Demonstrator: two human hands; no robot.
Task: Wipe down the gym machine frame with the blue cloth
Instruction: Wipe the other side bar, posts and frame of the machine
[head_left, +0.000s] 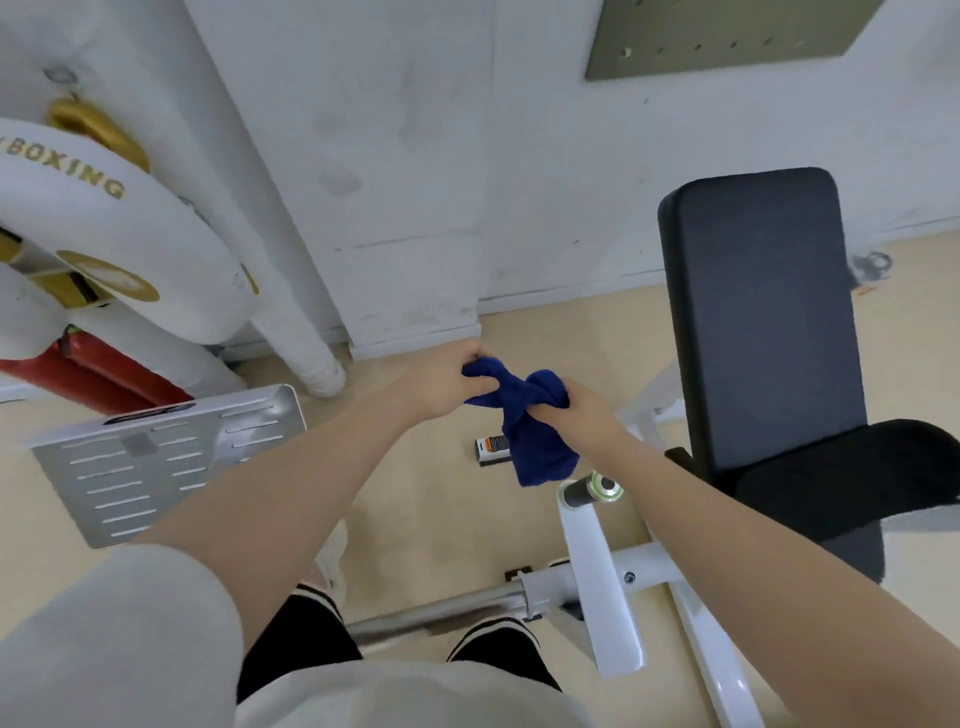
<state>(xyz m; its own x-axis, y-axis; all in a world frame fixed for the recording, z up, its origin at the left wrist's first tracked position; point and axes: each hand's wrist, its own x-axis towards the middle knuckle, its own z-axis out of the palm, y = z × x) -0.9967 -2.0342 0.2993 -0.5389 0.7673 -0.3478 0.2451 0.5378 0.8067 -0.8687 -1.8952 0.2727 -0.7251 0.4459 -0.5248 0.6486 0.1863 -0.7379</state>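
Both arms are stretched out over the floor, and the blue cloth (524, 421) is bunched between the two hands, held in the air above the machine. The left hand (444, 382) has its fingers curled round the cloth's left end; the right hand (587, 413) grips the other end, with a loose tail of cloth hanging down below it. That tail dangles just above a short black-and-silver peg (592, 490) on the white machine frame (602, 566).

The frame's white arms run toward the near right, and a bare steel bar (441, 610) sticks out from it to the left, across the person's black shoes (498, 647). On the right stands the machine's black padded back rest (761, 322), upright, with a black seat pad (852, 473) beside it.

The floor (426, 499) is pale tan. On the left, a silver slotted foot plate (156, 462). Far left, a white punching bag (104, 223) lettered "BOXING" in gold, with something red (88, 374) lying under it. A white wall (415, 156) closes the far side, with a white pipe (275, 234) running down it to the floor.
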